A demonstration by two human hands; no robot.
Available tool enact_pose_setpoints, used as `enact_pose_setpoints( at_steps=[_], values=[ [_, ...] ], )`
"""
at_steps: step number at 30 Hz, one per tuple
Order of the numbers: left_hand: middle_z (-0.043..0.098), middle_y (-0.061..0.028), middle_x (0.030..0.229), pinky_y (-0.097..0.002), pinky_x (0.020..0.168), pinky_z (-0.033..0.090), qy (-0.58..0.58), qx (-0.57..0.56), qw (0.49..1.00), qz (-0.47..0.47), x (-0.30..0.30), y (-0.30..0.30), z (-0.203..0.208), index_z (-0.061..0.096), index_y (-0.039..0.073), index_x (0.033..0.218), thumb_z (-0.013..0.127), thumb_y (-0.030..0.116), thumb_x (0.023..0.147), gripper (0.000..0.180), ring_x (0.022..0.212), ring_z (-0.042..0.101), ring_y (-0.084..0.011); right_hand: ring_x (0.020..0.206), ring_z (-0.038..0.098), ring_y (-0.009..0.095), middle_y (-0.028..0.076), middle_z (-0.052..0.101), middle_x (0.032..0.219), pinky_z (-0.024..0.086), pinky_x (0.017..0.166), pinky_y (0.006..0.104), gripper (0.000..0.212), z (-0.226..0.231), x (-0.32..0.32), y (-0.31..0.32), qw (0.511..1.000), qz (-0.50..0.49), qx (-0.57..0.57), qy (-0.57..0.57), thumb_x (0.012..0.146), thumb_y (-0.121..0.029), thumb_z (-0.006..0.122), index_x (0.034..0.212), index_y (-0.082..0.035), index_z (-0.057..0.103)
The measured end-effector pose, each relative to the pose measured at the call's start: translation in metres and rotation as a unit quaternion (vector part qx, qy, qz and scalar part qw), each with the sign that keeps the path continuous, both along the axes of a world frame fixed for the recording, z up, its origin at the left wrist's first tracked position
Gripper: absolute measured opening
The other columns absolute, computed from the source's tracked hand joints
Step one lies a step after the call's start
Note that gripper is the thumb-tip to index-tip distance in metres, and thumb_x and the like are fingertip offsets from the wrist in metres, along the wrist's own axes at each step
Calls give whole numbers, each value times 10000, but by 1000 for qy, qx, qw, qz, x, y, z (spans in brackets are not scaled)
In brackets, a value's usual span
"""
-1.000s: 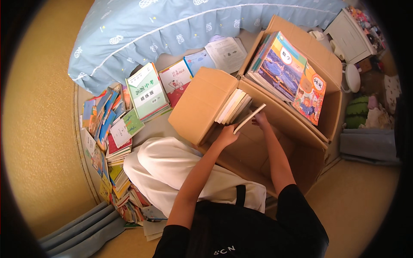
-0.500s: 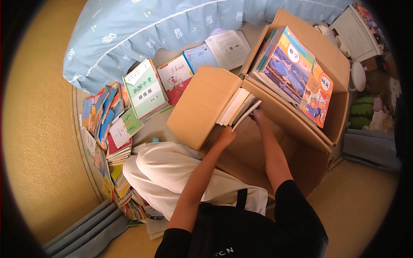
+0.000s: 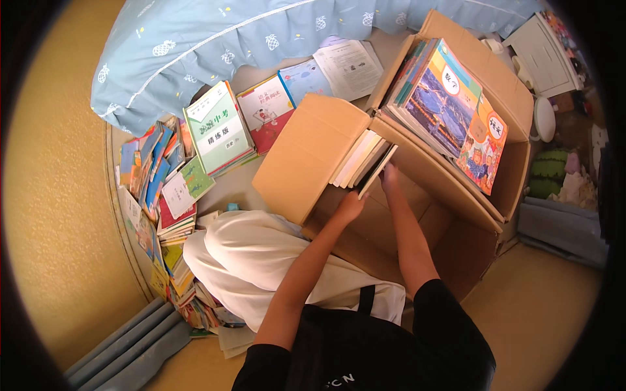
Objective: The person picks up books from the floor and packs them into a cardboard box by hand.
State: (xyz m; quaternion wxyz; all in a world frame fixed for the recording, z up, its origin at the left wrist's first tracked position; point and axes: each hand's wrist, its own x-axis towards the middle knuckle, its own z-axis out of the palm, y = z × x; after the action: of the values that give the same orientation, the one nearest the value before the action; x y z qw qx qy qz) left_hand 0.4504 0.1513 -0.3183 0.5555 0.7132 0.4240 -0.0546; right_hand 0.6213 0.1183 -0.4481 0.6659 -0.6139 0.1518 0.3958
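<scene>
Two hands set a small bundle of books inside a cardboard box.

The left hand (image 3: pixel 351 207) supports the books (image 3: pixel 362 161) from below, fingers curled on the spines. The right hand (image 3: pixel 389 174) presses flat against their outer cover. The books stand tilted in the cardboard box (image 3: pixel 456 260), against its left flap (image 3: pixel 306 153).

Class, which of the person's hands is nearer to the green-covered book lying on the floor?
Left. The left hand is beside the book stack in the box, closer to the green-covered book; the right hand reaches deeper into the box, farther right.
</scene>
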Motion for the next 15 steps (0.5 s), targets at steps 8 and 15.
enact_pose_setpoints(
  at_steps=[8, 15],
  values=[
    [569, -274, 850, -444, 745, 423, -14, -1, 998, 68, -13, 4, -34, 576, -52, 866, 480, 369, 818, 434, 862, 531, -416, 1120, 362, 288, 118, 367, 1210, 313, 899, 459, 527, 30, -25, -1, 985, 129, -115, 9, 832, -400, 441, 1243, -93, 320],
    [541, -270, 1013, -398, 836, 385, 23, -47, 997, 51, -16, 6, -10, 521, -33, 1063, 487, 294, 820, 409, 1011, 492, -379, 1195, 285, 332, 161, 233, 1333, 305, 896, 495, 710, 131, -79, -19, 991, 136, 8, -2, 799, -488, 475, 1320, -91, 199]
  ],
)
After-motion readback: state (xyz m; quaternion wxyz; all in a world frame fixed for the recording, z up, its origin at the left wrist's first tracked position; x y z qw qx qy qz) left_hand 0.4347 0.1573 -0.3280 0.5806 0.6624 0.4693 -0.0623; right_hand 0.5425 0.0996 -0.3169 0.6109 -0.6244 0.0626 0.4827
